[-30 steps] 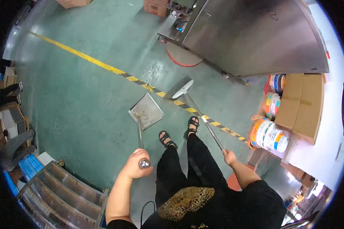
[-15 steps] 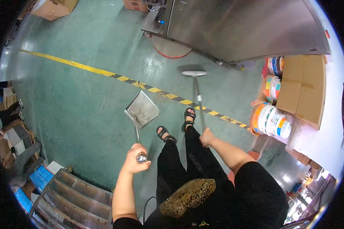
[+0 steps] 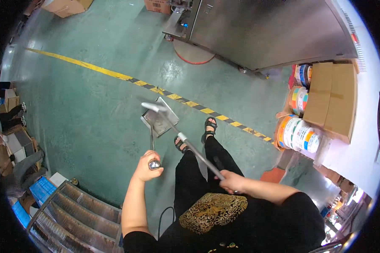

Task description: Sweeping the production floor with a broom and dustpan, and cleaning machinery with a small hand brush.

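Observation:
My left hand (image 3: 149, 165) is wrapped round the upright metal handle of a dustpan, with the handle's round shiny end showing above my fist. The square metal dustpan (image 3: 168, 120) rests on the green floor in front of my left foot. In my right hand (image 3: 233, 182) is the grey pole of a broom (image 3: 198, 157), which slants away to the left across my legs. Its pale, motion-blurred head (image 3: 153, 107) lies over the pan's far left part. Whether the head touches the pan I cannot tell.
Yellow-and-black floor tape (image 3: 191, 103) crosses ahead of my feet. A large metal cabinet (image 3: 266, 33) stands beyond it. At the right are striped rolls (image 3: 297, 133) and a cardboard box (image 3: 330, 99). A metal rack (image 3: 78, 215) is at the lower left, with a person's legs (image 3: 13, 114) farther off.
The broom head has swung from the floor at the far right, beyond the tape, leftward to the dustpan. My right hand has come nearer my body; the dustpan has barely moved.

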### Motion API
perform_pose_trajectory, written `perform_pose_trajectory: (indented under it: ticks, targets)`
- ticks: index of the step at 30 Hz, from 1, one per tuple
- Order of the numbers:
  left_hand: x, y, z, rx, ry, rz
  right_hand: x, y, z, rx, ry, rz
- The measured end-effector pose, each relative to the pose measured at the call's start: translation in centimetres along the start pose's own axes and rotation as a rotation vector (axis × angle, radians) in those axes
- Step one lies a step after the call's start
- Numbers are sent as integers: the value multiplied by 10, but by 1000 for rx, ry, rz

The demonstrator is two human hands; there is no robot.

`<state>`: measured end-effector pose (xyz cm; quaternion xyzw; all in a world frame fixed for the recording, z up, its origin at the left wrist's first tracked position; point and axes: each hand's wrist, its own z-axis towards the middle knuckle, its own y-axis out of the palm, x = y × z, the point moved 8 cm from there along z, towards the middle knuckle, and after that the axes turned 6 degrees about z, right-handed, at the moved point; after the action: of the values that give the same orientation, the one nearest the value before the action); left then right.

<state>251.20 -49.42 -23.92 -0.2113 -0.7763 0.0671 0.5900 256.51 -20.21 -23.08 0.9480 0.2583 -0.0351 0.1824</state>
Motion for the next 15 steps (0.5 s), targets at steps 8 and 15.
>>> perform_pose_trajectory:
  ticks: [8,15]
  targets:
    - [1,-27,-48,52,78,-29,15,-140,-33,597,-30,-275]
    - [-36,-42,-55,91,-116,-21,-45,-266,102,719,-13,308]
